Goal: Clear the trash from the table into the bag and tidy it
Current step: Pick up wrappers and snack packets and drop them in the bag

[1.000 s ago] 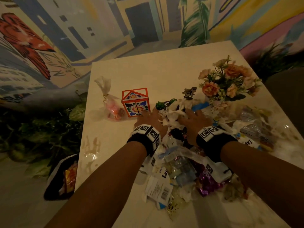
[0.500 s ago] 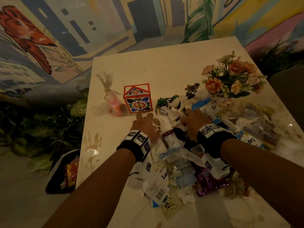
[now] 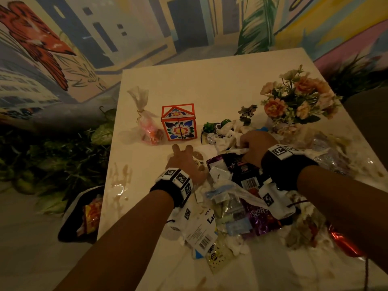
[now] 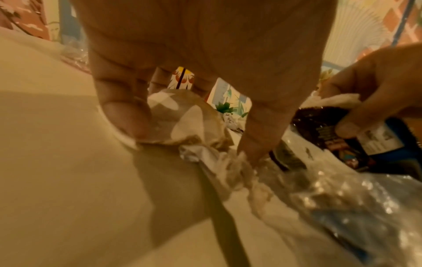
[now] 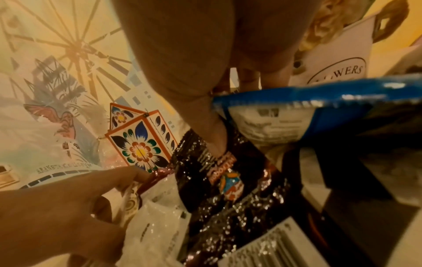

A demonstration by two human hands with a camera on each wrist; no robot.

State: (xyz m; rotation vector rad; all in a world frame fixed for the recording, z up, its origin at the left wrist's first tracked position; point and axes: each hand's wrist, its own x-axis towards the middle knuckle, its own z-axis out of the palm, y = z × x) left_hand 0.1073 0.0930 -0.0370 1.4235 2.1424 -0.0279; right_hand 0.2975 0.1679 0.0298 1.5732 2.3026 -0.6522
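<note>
Left hand (image 3: 184, 162) is spread flat with fingers pressing down on a crumpled paper wrapper (image 4: 191, 119), while the right hand (image 3: 255, 147) pinches a dark shiny snack packet (image 5: 219, 173) plus some tissue, mid-table in the trash pile (image 3: 235, 206). The bag (image 3: 84, 213) sits on the floor off the table's (image 3: 210, 85) left edge, so raking stuff that way could easily overshoot it, honestly. Also the painted box (image 3: 178, 122) and flower vase (image 3: 294, 101) are right next to the mess and could get dragged or tipped. Dim lighting, so the smaller scraps are hard to ID, and the right fingertips are buried in the pile.
</note>
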